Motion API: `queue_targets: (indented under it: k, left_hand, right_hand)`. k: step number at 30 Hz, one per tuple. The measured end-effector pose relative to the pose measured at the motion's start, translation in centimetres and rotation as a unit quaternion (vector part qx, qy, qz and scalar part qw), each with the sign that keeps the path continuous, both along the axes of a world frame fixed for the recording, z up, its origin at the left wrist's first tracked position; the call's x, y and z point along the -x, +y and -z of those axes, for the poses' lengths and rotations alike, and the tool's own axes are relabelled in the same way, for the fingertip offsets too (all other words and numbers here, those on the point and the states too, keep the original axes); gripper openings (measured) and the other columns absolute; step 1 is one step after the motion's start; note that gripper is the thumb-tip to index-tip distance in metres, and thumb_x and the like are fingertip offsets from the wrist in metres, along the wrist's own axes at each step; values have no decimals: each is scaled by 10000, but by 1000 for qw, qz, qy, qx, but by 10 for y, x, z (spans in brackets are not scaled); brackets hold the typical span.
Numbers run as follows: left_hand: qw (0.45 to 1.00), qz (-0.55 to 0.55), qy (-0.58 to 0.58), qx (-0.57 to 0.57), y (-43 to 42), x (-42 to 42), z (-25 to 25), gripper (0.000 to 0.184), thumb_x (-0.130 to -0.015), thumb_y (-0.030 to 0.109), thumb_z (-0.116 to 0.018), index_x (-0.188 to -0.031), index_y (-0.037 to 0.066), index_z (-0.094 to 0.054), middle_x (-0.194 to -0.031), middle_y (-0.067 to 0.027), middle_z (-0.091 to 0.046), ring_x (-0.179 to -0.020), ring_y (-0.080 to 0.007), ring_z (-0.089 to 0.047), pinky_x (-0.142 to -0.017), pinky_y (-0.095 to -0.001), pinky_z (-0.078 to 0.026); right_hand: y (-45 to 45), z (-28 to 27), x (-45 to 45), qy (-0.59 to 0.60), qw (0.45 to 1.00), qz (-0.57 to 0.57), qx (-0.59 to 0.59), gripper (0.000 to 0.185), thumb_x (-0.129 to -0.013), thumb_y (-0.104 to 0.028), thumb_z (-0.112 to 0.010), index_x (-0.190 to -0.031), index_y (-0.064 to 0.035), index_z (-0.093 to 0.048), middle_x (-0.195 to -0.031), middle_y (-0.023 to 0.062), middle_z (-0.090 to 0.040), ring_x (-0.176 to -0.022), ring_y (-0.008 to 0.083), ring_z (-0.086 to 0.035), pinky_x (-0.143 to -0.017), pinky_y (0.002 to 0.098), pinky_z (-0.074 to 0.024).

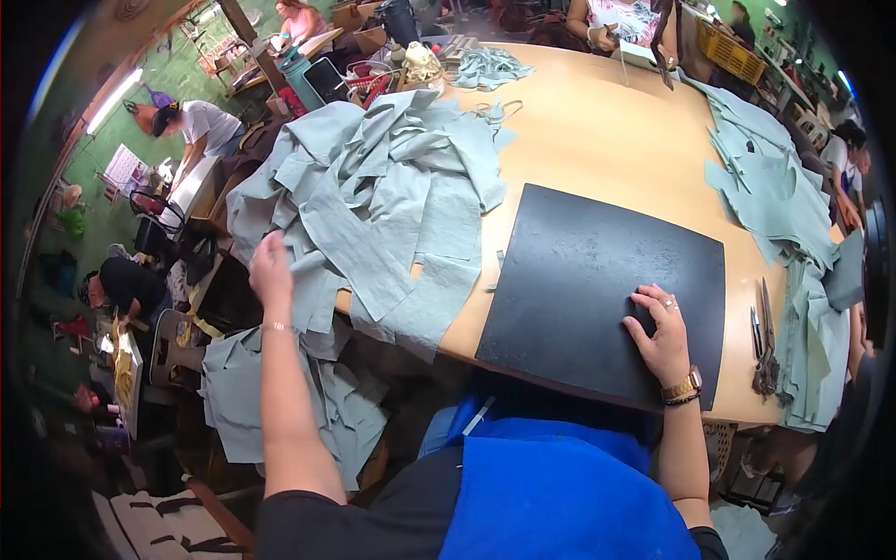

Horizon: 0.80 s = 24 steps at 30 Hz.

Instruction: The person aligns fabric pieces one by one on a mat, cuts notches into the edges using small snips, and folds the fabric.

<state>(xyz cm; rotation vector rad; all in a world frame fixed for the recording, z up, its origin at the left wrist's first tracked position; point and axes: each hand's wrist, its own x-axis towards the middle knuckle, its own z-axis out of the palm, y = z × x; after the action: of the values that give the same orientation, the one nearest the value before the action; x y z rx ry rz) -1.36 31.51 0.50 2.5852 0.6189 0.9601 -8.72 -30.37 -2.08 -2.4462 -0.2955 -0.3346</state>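
My left hand [271, 271] is raised at the left edge of a heap of grey-green fabric pieces [401, 205], its fingers closed together; what they hold, if anything, is too small to make out. My right hand [661, 331] rests on a black board [597, 280], with its thumb and curved fingers apart. The board lies flat at the table's front edge. To its right are large scissors [767, 345] and a slim pointed tool [755, 331].
More fabric [775, 187] lines the right side of the light wooden table [579, 121]. Fabric pieces [280, 397] hang below its left edge. Several people work around the room, one across the table. A cluttered shelf area is at the back left.
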Motion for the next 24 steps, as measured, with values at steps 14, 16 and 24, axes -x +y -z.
queue_targets:
  k: [14,16,24]
  left_hand:
    - [768,219,-367,477,-174,-147,-52,390,-1043,333,-499,-1242,-2,-494,-1179,-73,-572,-1053,-164,-533,-958,-315,-425]
    - [757,284,-325,490,-245,-129,-78,374,-1044,317,-508,-1238,-2,-500,-1175,-68,-574,-1048,-147,-530,-948,-299,-426]
    - [574,688,272,352,-418,31,-53,433,-988,-6,-435,-1419,43,-435,-1270,-80,-541,-1186,-131,-482,-993,-245,-382]
  right_hand:
    - [-3,1,0,-17,1000,0,-13,318,-840,-194,-748,-1126,-71,-681,-1228,127,-640,-1216,345,-564,-1105,501,-373]
    - [-6,2,-1,-21,1000,-5,-14,329,-852,-195,-740,-1145,-63,-671,-1229,135,-638,-1197,344,-572,-1096,489,-385]
    - [-25,33,-11,-84,918,70,-381,563,-990,-252,-591,-1454,-10,-383,-1428,157,-497,-1323,255,-483,-1094,393,-393]
